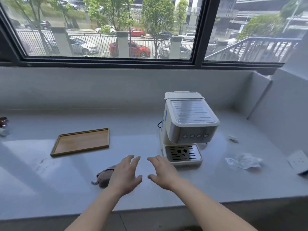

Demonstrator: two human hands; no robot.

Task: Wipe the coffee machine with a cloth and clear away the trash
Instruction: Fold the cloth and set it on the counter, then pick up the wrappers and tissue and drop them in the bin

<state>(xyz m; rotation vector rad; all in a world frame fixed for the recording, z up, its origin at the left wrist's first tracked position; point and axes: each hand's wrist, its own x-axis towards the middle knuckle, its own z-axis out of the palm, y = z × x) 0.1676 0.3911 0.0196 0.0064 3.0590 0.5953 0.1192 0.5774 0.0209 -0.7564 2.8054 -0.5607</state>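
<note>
A cream and silver coffee machine [186,127] stands on the grey counter [66,180], right of centre, its drip tray facing me. A crumpled brownish cloth [104,176] lies on the counter near the front, partly hidden behind my left hand [125,175]. That hand hovers open, fingers spread, just right of the cloth. My right hand [162,171] is also open, palm down, just left of the drip tray. Crumpled clear plastic trash [244,161] lies to the machine's right. A small white scrap [233,138] lies further back.
An empty wooden tray [81,141] lies left of the machine. A white socket plate [300,161] sits at the right edge. Dark objects [3,124] show at the far left. A low wall and a window close off the back; a side wall rises at right.
</note>
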